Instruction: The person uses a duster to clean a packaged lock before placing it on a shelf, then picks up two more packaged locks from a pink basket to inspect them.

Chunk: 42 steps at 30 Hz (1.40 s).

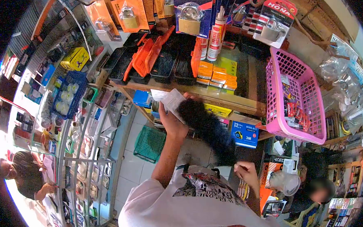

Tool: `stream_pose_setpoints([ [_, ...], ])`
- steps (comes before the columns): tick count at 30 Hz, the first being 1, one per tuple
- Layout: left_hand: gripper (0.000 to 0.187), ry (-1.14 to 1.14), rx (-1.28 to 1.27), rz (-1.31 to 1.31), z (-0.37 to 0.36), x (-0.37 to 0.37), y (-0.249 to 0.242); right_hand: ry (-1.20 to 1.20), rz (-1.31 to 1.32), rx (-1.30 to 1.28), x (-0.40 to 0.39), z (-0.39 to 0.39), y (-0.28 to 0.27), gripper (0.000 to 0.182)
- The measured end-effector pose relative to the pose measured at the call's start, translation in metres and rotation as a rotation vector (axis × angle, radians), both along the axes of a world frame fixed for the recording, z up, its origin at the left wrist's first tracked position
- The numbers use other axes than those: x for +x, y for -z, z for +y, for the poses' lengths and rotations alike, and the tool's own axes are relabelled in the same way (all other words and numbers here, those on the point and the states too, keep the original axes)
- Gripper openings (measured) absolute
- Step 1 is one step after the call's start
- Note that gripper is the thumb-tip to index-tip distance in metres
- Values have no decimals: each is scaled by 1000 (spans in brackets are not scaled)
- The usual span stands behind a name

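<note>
A white packet (pixel 173 100) and a black bag (pixel 207 128) are gripped in the raised left hand (pixel 170 121), just below the wooden shelf (pixel 213 96). The right hand (pixel 245 171) is held loosely curled lower down, touching nothing, with a pink basket (pixel 308 102) up and to its right.

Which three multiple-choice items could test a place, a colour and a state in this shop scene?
1. Where is the green basket?
A. On the tiled floor
B. On the wooden shelf
C. Inside another basket

2. What colour is the large basket at the right?
A. Blue
B. Pink
C. Yellow

3. How is the left hand?
A. Open and empty
B. Flat on the floor
C. Shut on a white packet

Answers:
1 A: the green basket sits on the pale tiles below the shelf.
2 B: the large basket is pink.
3 C: the left hand grips the white packet.
</note>
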<state>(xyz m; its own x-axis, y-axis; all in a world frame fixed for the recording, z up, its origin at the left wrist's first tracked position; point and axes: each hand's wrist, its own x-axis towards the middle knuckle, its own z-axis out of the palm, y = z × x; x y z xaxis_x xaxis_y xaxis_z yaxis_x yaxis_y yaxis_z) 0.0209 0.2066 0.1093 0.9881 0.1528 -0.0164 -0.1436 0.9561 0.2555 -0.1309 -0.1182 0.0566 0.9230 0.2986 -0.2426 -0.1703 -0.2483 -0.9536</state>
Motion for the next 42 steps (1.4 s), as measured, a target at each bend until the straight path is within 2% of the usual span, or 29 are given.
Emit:
stream_pose_setpoints([
  [1, 73, 68, -59, -74, 1, 0, 7, -69, 23, 6, 1, -1, -3, 25],
  [2, 73, 139, -116, -149, 0, -1, 7, 1, 14, -11, 0, 1, -5, 23],
  [4, 78, 82, -84, -16, -2, 0, 2, 140, -10, -44, 0, 9, -10, 20],
  [6, 83, 18, -30, 91, -5, 1, -3, 24, 83, -35, 2, 2, -12, 19],
  [7, 83, 149, -133, -6, -2, 0, 3, -35, 126, -31, 4, -1, -13, 19],
  [8, 83, 210, -227, -190, -3, 0, 5, 8, 59, -53, 4, -2, -9, 18],
  [10, 84, 113, -104, -66, -5, -1, 6, 99, -79, -95, 3, -3, 3, 16],
  [11, 84, 88, -75, -33, -6, 1, 6, 146, -16, -77, 2, -4, 3, 16],
  [14, 84, 65, -34, 17, -7, 2, 8, -41, 83, -55, 5, -10, -3, 16],
  [16, 84, 128, -66, -27, -7, -4, 5, 72, -34, -59, 5, -4, 2, 16],
  [17, 85, 98, 32, 84, -10, -6, -7, 128, -92, -60, 5, 0, 2, 16],
  [18, 85, -28, 20, 130, -15, -1, -13, 57, -34, -64, 6, 0, -1, 16],
  [20, 81, 209, -75, -51, -11, -5, 1, -86, 80, -76, 10, 0, -11, 16],
  [21, 79, 221, -93, -134, -11, -4, 7, -69, 10, -45, 9, 2, -6, 15],
  [23, 76, 247, -127, -302, -11, -2, 7, 117, 13, -72, 7, 13, -10, 15],
  [24, 72, 43, 5, 79, -16, -4, -6, 210, 17, -85, 6, 16, -12, 15],
  [27, 70, 115, -55, 90, -19, -8, -8, -24, -97, 37, 11, 15, -4, 28],
  [30, 65, 141, -52, 131, -23, -10, -11, 150, -105, -9, 12, 26, -5, 27],
  [32, 62, 156, -52, 167, -26, -13, -12, 69, -23, 12, 13, 28, -11, 26],
  [33, 58, 103, 0, 17, -29, -10, -9, 25, 15, 21, 14, 28, -13, 25],
  [35, 56, -159, 826, -14, -34, -4, 18, 104, -85, 15, 13, 34, -12, 26],
  [37, 52, 175, 106, -165, -20, -3, 29, 110, -98, 31, 15, 38, -13, 26],
  [40, 55, 183, -51, -72, -23, -7, 32, 13, 22, 85, 15, 39, -15, 26],
  [42, 55, 208, -77, -16, -24, -11, 16, 140, -111, 52, 14, 43, -10, 25],
])
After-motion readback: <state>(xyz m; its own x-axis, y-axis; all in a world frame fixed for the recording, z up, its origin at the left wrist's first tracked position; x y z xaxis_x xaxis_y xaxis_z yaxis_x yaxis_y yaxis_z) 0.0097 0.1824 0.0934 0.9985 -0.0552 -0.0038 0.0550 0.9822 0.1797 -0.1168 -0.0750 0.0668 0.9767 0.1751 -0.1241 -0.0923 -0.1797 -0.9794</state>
